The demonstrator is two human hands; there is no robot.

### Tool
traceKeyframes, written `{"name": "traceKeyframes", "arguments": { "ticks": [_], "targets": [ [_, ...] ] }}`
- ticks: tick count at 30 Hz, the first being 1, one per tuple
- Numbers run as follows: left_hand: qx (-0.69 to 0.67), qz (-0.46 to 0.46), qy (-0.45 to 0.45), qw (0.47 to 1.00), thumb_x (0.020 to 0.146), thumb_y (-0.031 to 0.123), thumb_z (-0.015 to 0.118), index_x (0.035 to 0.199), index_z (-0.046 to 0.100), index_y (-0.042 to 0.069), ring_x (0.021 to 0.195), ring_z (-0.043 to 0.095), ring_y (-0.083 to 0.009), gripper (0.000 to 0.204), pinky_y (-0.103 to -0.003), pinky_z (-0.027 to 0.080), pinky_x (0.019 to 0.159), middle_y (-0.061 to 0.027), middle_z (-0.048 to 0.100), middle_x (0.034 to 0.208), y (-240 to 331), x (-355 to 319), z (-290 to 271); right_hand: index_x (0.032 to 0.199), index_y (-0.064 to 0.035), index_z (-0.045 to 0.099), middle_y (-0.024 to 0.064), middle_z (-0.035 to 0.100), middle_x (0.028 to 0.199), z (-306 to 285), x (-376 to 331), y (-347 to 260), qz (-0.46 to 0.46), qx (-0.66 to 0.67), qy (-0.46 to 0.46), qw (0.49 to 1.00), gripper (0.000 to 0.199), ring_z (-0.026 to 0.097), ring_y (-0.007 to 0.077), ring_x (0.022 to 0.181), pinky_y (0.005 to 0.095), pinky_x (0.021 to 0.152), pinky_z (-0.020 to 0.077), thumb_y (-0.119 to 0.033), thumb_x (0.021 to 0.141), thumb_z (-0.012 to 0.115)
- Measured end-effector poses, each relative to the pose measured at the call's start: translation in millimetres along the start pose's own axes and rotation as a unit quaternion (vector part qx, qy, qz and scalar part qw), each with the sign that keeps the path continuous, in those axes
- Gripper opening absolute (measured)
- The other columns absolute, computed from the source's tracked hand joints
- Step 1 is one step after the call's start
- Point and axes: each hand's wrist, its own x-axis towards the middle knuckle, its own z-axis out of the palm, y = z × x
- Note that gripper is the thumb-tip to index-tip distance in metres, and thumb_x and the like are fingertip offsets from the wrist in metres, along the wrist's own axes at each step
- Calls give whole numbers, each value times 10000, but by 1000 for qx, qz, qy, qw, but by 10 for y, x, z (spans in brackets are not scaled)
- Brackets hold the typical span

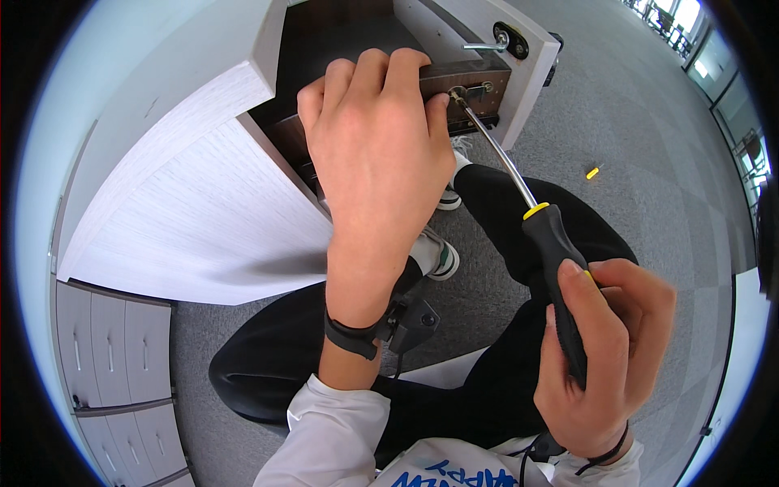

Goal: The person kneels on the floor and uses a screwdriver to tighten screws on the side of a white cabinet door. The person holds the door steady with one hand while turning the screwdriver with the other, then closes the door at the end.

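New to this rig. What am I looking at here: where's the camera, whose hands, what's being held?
There is no machine here: a person works with two bare hands. The single picture comes from a wide fisheye camera worn on the person's head, looking down, so straight edges bend near the rim and the forearms enter from the bottom.

The left hand presses on a dark wooden block with a metal lock part, set at the edge of a pale wood-grain door that carries a metal lever handle. The right hand has its grip closed round the black and yellow handle of a screwdriver, whose tip meets the metal part.

Below are the person's dark trousers and white shoes on grey carpet, where a small yellow piece lies. Grey drawers stand at lower left.
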Motion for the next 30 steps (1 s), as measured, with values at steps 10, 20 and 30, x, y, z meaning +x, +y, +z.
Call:
{"name": "traceKeyframes", "arguments": {
  "ticks": [10, 20, 30],
  "targets": [
    [-8, 2, -23, 1000, 816, 140, 776, 1078, 717, 66, 999, 619, -290, 278, -412, 409, 970, -75, 695, 1034, -23, -27, -52, 1205, 92, 615, 253, 701, 967, 88, -14, 64, 178, 156, -35, 971, 333, 698, 223, 686, 297, 556, 526, -110, 944, 653],
    [-459, -203, -313, 806, 976, 241, 664, 957, 641, 17, 774, 599, -119, 226, -253, 440, 673, -54, 670, 863, 267, -124, -764, 1099, 27, 450, 131, 582, 773, 109, 37, 55, 172, 240, 18, 955, 370, 610, 163, 579, 267, 529, 449, -143, 922, 727],
    [-753, -260, -443, 410, 1035, 342, 622, 1251, 596, -34, 781, 663, -130, 435, -241, 554, 568, -72, 654, 986, 247, -344, -365, 1112, 7, 418, 130, 487, 914, 1, 57, -38, 201, 205, -57, 956, 454, 592, 212, 733, 311, 667, 464, -330, 941, 669]
  ]
}}
